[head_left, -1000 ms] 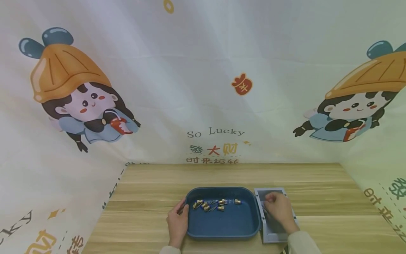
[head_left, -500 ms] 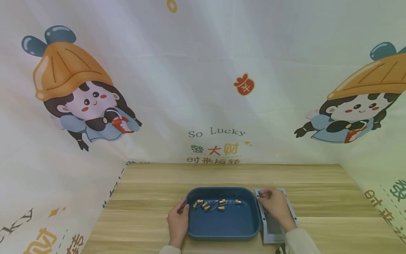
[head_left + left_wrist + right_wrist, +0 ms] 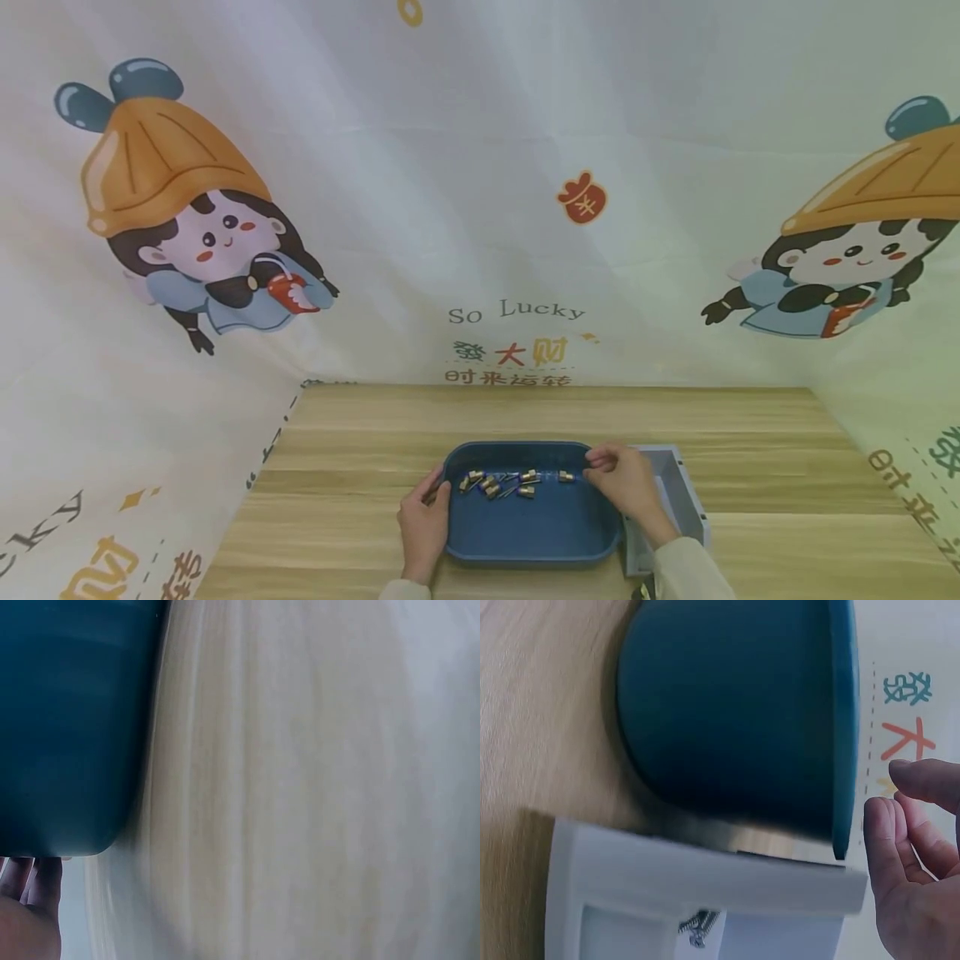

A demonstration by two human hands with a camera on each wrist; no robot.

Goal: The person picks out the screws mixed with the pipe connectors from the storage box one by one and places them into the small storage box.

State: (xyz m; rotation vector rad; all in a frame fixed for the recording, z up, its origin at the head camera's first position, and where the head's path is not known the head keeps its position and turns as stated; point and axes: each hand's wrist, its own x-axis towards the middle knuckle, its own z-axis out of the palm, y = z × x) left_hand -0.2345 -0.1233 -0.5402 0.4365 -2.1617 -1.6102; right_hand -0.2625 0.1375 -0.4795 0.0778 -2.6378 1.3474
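Observation:
A dark blue tray (image 3: 531, 542) holds several brass pneumatic fittings (image 3: 527, 492) with blue collars and thin screws (image 3: 507, 492) among them. The person's left hand (image 3: 424, 521) holds the tray's left side, thumb at the rim; in the left wrist view its fingers (image 3: 43, 889) meet the tray's end wall. The right hand (image 3: 630, 487) hovers over the tray's right rim, close to one fitting (image 3: 565, 477). In the right wrist view, thumb and fingers are bent and slightly apart, with nothing visible between them.
A light grey box (image 3: 693, 500) stands against the tray's right side, partly under the right forearm. Several small dark screws (image 3: 698, 928) lie inside it. The wooden tabletop (image 3: 360, 425) ends at a printed white curtain (image 3: 390, 250) behind and at both sides.
The right hand has moved left from above the grey box to the tray's right rim. The left hand stays at the tray's left side.

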